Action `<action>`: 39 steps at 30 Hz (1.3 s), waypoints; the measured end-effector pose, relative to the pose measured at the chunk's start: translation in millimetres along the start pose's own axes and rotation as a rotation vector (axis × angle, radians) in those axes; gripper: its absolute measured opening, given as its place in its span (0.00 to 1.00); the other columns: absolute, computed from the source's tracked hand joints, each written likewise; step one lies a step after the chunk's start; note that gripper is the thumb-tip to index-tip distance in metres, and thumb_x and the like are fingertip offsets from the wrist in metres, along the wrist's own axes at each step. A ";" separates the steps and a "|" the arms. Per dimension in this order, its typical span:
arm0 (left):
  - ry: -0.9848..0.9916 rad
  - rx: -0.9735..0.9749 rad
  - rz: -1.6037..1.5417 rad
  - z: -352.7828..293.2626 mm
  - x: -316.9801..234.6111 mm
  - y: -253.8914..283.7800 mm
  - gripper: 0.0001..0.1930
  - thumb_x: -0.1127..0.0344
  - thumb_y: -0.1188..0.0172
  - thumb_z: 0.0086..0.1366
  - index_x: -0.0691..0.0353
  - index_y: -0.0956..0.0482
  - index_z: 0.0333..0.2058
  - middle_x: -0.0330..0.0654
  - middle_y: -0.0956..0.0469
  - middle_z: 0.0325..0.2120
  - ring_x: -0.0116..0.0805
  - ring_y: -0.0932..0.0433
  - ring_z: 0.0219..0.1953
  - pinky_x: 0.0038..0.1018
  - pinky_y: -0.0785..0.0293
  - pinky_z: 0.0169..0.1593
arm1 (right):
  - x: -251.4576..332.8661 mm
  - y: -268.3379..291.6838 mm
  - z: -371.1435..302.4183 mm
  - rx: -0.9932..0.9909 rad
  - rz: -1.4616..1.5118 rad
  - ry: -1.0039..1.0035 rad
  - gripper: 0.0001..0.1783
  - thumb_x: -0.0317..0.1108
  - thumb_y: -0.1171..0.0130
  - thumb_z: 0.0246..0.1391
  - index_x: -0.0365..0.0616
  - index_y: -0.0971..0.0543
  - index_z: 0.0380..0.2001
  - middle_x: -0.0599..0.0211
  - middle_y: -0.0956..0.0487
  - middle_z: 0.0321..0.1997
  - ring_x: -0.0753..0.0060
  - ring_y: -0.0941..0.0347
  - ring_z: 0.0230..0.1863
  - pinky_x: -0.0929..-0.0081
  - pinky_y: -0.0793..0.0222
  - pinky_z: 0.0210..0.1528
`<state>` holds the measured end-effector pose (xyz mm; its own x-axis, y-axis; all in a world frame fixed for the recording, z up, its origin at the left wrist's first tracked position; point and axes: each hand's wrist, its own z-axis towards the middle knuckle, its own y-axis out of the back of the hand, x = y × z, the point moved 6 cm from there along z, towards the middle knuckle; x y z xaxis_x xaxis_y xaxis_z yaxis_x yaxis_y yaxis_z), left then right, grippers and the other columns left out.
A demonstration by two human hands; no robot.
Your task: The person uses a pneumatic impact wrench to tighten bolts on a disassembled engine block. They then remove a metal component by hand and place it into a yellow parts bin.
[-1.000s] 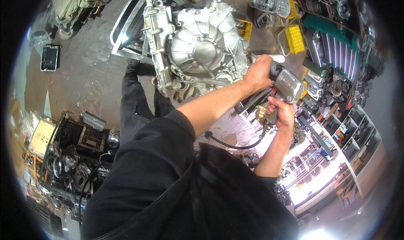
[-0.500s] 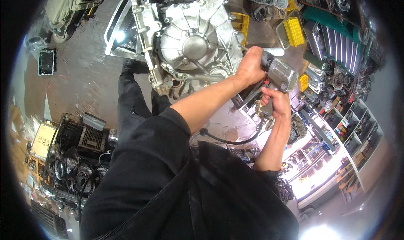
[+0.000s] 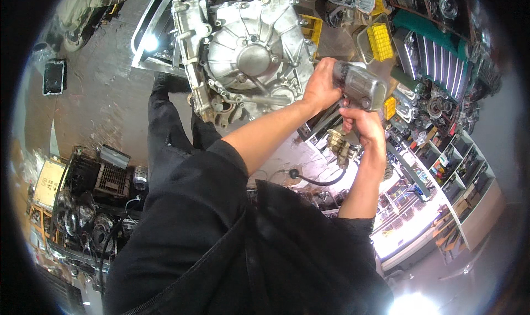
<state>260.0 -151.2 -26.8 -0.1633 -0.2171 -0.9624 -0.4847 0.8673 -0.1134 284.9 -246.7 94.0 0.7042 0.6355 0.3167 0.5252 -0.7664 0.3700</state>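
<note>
One shelf unit [image 3: 481,215]: divided compartments, assorted small parts inside.
Metal housing [image 3: 253,59]: ahead of the person, left of the wrench.
Bin [image 3: 362,49]: yellow basket [image 3: 380,42] inside.
Black tray [image 3: 53,78]: on floor [image 3: 105,102], contents indistinct.
Impact wrench [image 3: 362,89]: near housing; contact hidden.
Right hand [image 3: 363,124]: curled around handle.
Left hand [image 3: 322,87]: wrapped about wrench's front.

Casing [image 3: 229,53], ribbed cast metal with a soft sheen, its round hub [image 3: 252,59] smoother; wrench [image 3: 364,87], scuffed, metal-looking; top [image 3: 185,204], matt cloth; trousers [image 3: 165,116], worn cloth; yellow basket [image 3: 380,42], plastic; box [image 3: 49,182], matt cardboard; hose [image 3: 324,182], smooth, rubbery; floor [image 3: 105,80], scuffed, faintly glossy.
</note>
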 end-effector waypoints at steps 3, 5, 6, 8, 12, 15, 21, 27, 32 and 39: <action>0.023 0.040 0.039 5.6 0.0 -2.3 0.30 0.73 0.35 0.46 0.66 0.31 0.51 0.56 0.28 0.49 0.57 0.29 0.56 0.40 0.31 0.61 | -5.0 -2.6 -2.6 -0.028 0.014 -0.045 0.11 0.17 0.38 0.51 0.41 0.27 0.36 0.71 0.30 0.21 0.77 0.37 0.17 0.74 0.38 0.19; 0.068 0.056 0.057 5.7 0.7 -1.8 0.30 0.75 0.35 0.44 0.68 0.29 0.50 0.57 0.27 0.48 0.57 0.29 0.56 0.39 0.32 0.62 | -4.2 -5.0 -3.3 -0.005 0.035 -0.006 0.11 0.18 0.38 0.52 0.41 0.27 0.36 0.71 0.31 0.21 0.77 0.37 0.17 0.75 0.38 0.19; 0.074 0.044 0.042 6.6 0.5 -0.1 0.30 0.74 0.35 0.43 0.68 0.28 0.49 0.57 0.26 0.48 0.57 0.29 0.56 0.39 0.32 0.62 | -5.0 -4.8 -3.3 -0.007 0.049 -0.005 0.11 0.18 0.38 0.52 0.41 0.27 0.36 0.71 0.31 0.21 0.77 0.37 0.17 0.75 0.37 0.20; 0.053 0.058 0.055 6.4 -2.1 0.4 0.29 0.74 0.35 0.44 0.68 0.28 0.49 0.57 0.26 0.47 0.57 0.29 0.56 0.40 0.32 0.62 | -7.9 -2.0 -5.4 -0.011 0.095 -0.013 0.10 0.17 0.38 0.52 0.39 0.26 0.36 0.70 0.30 0.20 0.77 0.36 0.17 0.74 0.37 0.20; 0.024 0.108 0.085 7.8 -4.6 -1.1 0.27 0.74 0.35 0.44 0.68 0.26 0.48 0.57 0.25 0.46 0.57 0.28 0.55 0.40 0.32 0.61 | -16.9 5.5 -11.9 -0.058 0.100 -0.029 0.09 0.19 0.37 0.51 0.36 0.26 0.34 0.68 0.30 0.19 0.74 0.35 0.16 0.71 0.37 0.20; 0.009 0.106 0.120 8.8 -7.4 -2.3 0.29 0.71 0.34 0.45 0.67 0.26 0.50 0.55 0.24 0.46 0.55 0.27 0.54 0.39 0.31 0.60 | -19.0 8.8 -15.2 -0.068 0.153 0.023 0.10 0.20 0.35 0.49 0.34 0.25 0.34 0.67 0.30 0.18 0.72 0.34 0.16 0.71 0.37 0.19; 0.002 0.097 0.083 -3.0 -22.7 -0.4 0.28 0.76 0.35 0.47 0.66 0.27 0.51 0.56 0.24 0.47 0.58 0.24 0.52 0.40 0.28 0.58 | -26.0 10.6 -21.9 -0.057 0.175 0.083 0.11 0.21 0.34 0.49 0.36 0.26 0.35 0.67 0.31 0.18 0.72 0.35 0.16 0.71 0.39 0.20; -0.026 0.148 0.041 -33.3 -37.6 -13.2 0.28 0.79 0.34 0.46 0.64 0.28 0.50 0.57 0.26 0.50 0.59 0.26 0.53 0.42 0.27 0.57 | -57.4 21.3 -44.0 -0.041 0.244 0.143 0.19 0.21 0.36 0.49 0.35 0.25 0.46 0.67 0.32 0.18 0.71 0.36 0.16 0.71 0.38 0.21; -0.048 0.162 0.056 -47.6 -15.5 -31.6 0.30 0.80 0.35 0.44 0.67 0.28 0.51 0.56 0.26 0.48 0.59 0.26 0.53 0.41 0.28 0.58 | -92.5 28.2 -31.9 -0.022 0.342 0.065 0.21 0.23 0.37 0.52 0.37 0.25 0.50 0.68 0.33 0.18 0.72 0.36 0.17 0.72 0.39 0.21; -0.003 0.181 0.086 -45.1 19.4 -45.0 0.30 0.79 0.37 0.45 0.66 0.28 0.51 0.55 0.25 0.48 0.58 0.25 0.53 0.40 0.28 0.57 | -109.0 27.5 -9.4 -0.032 0.414 0.015 0.22 0.20 0.36 0.49 0.37 0.24 0.50 0.69 0.33 0.18 0.73 0.36 0.15 0.71 0.38 0.20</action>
<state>239.9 -214.6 -29.2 -0.1951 -0.1378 -0.9711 -0.3066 0.9490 -0.0731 218.0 -336.1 77.9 0.8456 0.2755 0.4572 0.1838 -0.9544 0.2352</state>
